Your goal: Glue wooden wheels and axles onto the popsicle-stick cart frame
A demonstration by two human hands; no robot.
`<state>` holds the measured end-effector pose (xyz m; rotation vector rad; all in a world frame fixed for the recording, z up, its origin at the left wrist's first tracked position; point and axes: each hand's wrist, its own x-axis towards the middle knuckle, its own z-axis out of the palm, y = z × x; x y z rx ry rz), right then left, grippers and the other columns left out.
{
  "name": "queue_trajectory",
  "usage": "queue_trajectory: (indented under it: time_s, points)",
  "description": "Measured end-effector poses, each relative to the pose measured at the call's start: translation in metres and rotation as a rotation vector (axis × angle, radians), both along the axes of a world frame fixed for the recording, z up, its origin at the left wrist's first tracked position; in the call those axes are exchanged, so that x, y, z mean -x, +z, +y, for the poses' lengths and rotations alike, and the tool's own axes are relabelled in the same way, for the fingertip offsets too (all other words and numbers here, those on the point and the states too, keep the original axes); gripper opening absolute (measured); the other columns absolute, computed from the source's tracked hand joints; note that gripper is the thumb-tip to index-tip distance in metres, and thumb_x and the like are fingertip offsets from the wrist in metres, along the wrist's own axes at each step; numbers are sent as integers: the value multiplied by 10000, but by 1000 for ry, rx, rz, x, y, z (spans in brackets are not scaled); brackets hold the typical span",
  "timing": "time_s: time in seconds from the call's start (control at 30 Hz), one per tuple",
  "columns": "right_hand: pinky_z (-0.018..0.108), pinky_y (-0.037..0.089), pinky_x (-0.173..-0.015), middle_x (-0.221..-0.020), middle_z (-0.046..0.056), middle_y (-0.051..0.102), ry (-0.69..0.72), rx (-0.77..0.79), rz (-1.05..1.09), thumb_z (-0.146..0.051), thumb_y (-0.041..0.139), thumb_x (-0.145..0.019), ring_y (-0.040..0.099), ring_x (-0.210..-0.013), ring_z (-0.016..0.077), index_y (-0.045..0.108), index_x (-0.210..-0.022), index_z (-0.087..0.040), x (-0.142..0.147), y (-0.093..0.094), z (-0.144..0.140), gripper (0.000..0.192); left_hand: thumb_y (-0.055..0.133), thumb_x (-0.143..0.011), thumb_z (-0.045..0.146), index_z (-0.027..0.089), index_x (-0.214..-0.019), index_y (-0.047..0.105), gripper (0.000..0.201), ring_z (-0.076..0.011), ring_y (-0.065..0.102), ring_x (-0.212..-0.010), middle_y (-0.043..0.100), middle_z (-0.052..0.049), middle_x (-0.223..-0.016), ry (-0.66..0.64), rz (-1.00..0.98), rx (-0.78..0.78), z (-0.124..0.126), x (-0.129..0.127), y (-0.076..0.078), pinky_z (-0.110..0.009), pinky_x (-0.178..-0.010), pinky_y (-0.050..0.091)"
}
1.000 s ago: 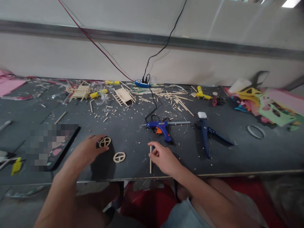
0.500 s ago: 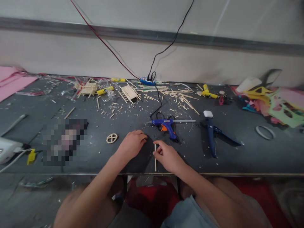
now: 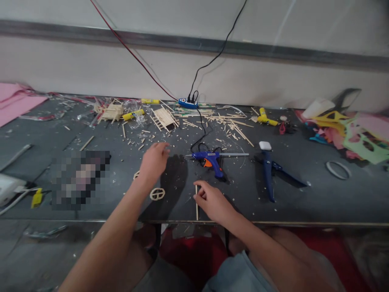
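My left hand [image 3: 153, 162] hovers over the dark table [image 3: 304, 202], fingers loosely apart, with nothing visible in it. Just below its wrist lies a small round wooden wheel [image 3: 157, 194]. A second wheel [image 3: 135, 175] peeks out from behind the wrist on the left. My right hand [image 3: 212, 201] rests near the front edge and pinches a thin wooden stick [image 3: 196, 205] that lies flat, pointing away from me. A blue hot glue gun [image 3: 209, 159] lies just beyond both hands, nearest the right one.
A blue-handled cutter [image 3: 268, 172] lies right of the glue gun. Loose sticks and scraps [image 3: 231, 125], a stick-built frame [image 3: 164, 117] and a power strip [image 3: 187, 103] sit at the back. Coloured foam sheets [image 3: 352, 134] are piled at the right. A blurred flat object [image 3: 79, 178] lies at the left.
My left hand lifted off the table and reached forward and left, uncovering a wooden wheel beneath it. The right hand stayed on the stick.
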<state>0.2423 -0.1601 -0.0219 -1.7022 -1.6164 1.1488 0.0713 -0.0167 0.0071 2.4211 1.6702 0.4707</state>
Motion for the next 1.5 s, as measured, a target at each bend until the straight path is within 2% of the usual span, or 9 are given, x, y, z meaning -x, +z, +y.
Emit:
queue_trajectory:
  time_s: [0.1,0.23,0.6,0.93,1.07,1.2,1.3,1.37,1.5]
  points:
    - [226,398,-608,-762,13,639,8,7,-3,-198,499,-810,567,-661,133,515,-1150,-203,-2,-1,2,340,407,-845,277,201,-962,629,262,-189,599,-881,667,-40,-962,-118,-69,158,-10,6,19,-276,-785,436]
    - [216,371,-566,-718,-3,618,0,19,-26,-183,497,-789,555,-625,126,539,-1124,-217,-5,-2,3,339,500,-787,224,229,-885,660,188,-186,614,-837,666,-29,-907,-557,66,435,-54,-3,19,-264,-729,446]
    - [197,347,-524,-675,-17,592,10,49,11,-184,501,-790,511,-570,101,575,-1111,-229,-12,2,4,332,420,-767,38,102,-922,606,251,-242,638,-738,642,-127,-845,-654,441,276,-107,-30,-11,-331,-641,479]
    - [193,352,-494,-664,-23,565,34,64,61,-224,532,-795,489,-546,89,577,-1100,-246,-11,-4,2,309,470,-748,217,181,-766,621,156,-151,592,-622,645,-13,-662,-271,-18,415,-44,-2,13,-227,-558,408]
    - [179,368,-406,-767,5,582,-25,123,200,-262,517,-806,483,-506,81,513,-1186,-248,2,-11,6,380,432,-809,243,147,-1159,519,373,-175,622,-802,669,-73,-958,17,-277,189,-5,28,18,-273,-728,457]
    - [189,455,-426,-1138,81,524,-192,-24,335,-310,547,-781,554,-734,129,406,-1292,-285,13,-11,13,530,447,-801,207,148,-1238,484,442,-253,558,-1045,548,-116,-1236,-88,-59,193,0,49,15,-370,-900,414]
    - [185,465,-472,-1154,74,520,-232,-142,465,-395,575,-767,542,-827,145,477,-1239,-307,-2,11,17,490,443,-798,202,124,-1196,531,414,-270,510,-1118,544,-138,-1226,-145,70,217,-11,58,12,-388,-955,381]
    - [174,417,-405,-1091,65,569,-133,-114,692,-513,559,-751,564,-739,134,396,-1297,-348,-26,34,18,594,442,-797,200,114,-1204,525,425,-279,517,-1104,542,-152,-1218,-129,138,265,-17,64,9,-399,-948,386]
    - [181,364,-348,-698,66,642,382,123,810,-696,455,-706,591,-562,140,658,-992,-196,-75,72,15,610,457,-776,169,113,-1232,496,461,-285,510,-1109,539,-160,-1214,-98,249,342,-18,76,0,-400,-946,382]
